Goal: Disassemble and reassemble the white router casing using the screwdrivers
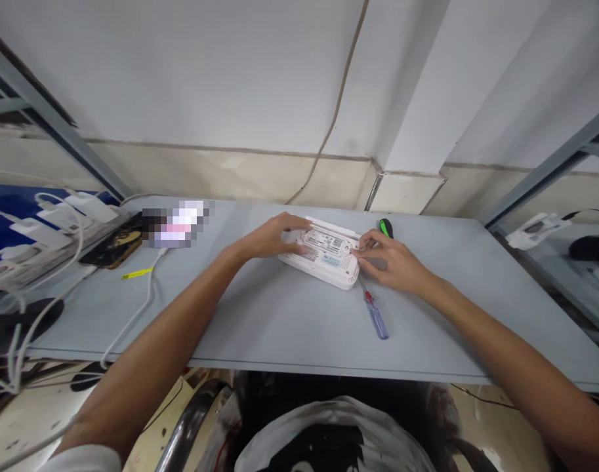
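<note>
A white plastic router, or a similar networking box, lies on the grey table with its label and vent holes facing up. My left hand grips its left end, thumb on the near side and fingers at the far side. At the right end, my right hand has thumb and fingertips pinched close by the corner; whatever is between them is too small to make out. Just below that hand lies a screwdriver with a clear purple handle, its tip toward the router. Behind it is a green-and-black handled tool, partly hidden.
On the left are a phone, a second lit device, a yellow strip and white charging cables. Several chargers fill a power strip. A metal frame borders the right; a wall stands behind.
</note>
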Demonstrator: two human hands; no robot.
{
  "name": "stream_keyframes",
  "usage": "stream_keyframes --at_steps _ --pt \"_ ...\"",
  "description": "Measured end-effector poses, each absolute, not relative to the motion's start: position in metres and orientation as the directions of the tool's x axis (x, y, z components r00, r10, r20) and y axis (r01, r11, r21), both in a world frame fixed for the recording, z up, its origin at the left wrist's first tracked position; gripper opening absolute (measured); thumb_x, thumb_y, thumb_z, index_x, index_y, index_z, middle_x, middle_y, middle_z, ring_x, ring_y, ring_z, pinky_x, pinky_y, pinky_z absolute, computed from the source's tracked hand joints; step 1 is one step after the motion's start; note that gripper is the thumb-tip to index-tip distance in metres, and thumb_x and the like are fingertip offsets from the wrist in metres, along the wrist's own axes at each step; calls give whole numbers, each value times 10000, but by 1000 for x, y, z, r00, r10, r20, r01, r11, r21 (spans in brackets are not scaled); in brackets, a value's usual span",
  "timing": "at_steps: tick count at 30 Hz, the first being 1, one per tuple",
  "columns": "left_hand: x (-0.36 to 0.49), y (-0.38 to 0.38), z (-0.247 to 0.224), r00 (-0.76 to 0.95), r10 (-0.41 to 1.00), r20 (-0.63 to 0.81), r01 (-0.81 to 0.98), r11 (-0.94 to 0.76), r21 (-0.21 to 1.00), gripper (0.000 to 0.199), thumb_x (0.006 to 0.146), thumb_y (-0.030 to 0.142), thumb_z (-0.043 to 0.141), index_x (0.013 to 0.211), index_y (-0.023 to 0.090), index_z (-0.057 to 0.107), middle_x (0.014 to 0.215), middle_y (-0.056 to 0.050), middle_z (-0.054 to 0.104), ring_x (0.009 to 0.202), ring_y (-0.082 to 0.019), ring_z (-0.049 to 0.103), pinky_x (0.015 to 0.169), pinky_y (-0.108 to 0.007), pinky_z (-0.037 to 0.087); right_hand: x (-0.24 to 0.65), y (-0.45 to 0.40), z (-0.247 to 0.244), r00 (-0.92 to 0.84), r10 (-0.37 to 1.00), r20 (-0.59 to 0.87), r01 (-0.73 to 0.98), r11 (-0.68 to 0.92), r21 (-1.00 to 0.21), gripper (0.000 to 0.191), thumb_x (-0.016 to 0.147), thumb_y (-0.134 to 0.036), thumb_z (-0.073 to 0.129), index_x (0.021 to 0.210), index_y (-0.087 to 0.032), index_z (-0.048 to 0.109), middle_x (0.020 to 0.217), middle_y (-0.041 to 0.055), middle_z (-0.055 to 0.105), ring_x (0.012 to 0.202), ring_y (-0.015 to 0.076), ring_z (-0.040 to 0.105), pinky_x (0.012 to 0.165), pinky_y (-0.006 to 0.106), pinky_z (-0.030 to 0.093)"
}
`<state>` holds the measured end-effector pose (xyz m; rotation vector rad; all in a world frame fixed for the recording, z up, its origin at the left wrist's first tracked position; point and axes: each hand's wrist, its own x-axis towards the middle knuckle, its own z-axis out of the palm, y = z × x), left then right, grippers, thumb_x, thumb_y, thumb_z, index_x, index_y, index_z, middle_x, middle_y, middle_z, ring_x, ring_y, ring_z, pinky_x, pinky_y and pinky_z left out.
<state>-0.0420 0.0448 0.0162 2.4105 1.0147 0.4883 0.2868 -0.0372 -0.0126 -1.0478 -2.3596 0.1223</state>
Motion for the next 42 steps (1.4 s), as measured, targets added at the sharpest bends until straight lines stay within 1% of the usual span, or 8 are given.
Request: stream_keyframes --at_steps 3,6,10,17,22,25,29,42 --pt "-36 40 17 677 722 141 587 -646 487 646 714 540 892 1293 297 739 1319 -76 666 1264 -322 524 1120 -475 439 293 -35 -26 -502 663 555 660 709 -250 317 1038 -272 527 1219 -258 786 1096 89 685 937 214 708 804 373 619" --pt "-32 36 19 668 733 131 598 -632 493 545 767 537 854 1263 332 759 1252 -82 648 1214 -312 524 1035 -455 488 311 -29 -26 -463 625 628 704 690 -167 311 1010 -237 524 1124 -251 813 1044 82 746 945 246 705 844 429 598" --pt "-36 38 16 652 742 155 558 -608 565 432 828 562 796 1195 336 786 1174 -92 643 1140 -280 556 868 -379 539 339 -17 -18 -261 667 698 811 543 -216 265 956 -225 569 1016 -247 826 950 70 785 906 278 692 848 480 579" --pt "-20 38 3 548 815 189 529 -512 676 454 747 575 866 1101 297 802 1132 -71 621 1013 -216 619 863 -353 562 351 -11 -28 -221 833 507 868 406 -287 243 898 -273 619 1013 -214 824 908 78 732 804 254 645 725 405 513" --pt "-8 31 1 551 801 235 549 -560 621 430 779 555 853 1109 285 800 1109 -77 639 988 -222 601 843 -362 549 356 -13 -20 -358 876 323 744 477 -469 149 881 -366 715 894 -256 814 869 34 679 760 194 623 727 343 497" --pt "-7 29 1 555 789 265 543 -584 603 378 824 530 815 1103 277 793 1117 -78 663 991 -225 605 824 -363 541 359 -14 -19 -428 871 243 736 492 -465 100 844 -360 771 867 -267 800 889 26 670 798 201 644 738 339 508" --pt "-6 29 -3 504 809 304 494 -558 666 284 863 469 762 1034 243 776 1097 -67 712 982 -210 657 796 -341 542 358 -14 -25 -449 858 250 749 514 -419 102 862 -224 691 782 -250 751 893 41 648 851 231 647 772 368 520" --pt "2 28 -12 338 888 311 475 -446 759 164 856 370 736 912 219 767 1052 -58 751 914 -187 673 731 -324 519 362 -14 -30 -377 889 258 785 455 -421 85 886 -270 686 874 -247 767 1004 63 625 845 223 642 817 396 545"
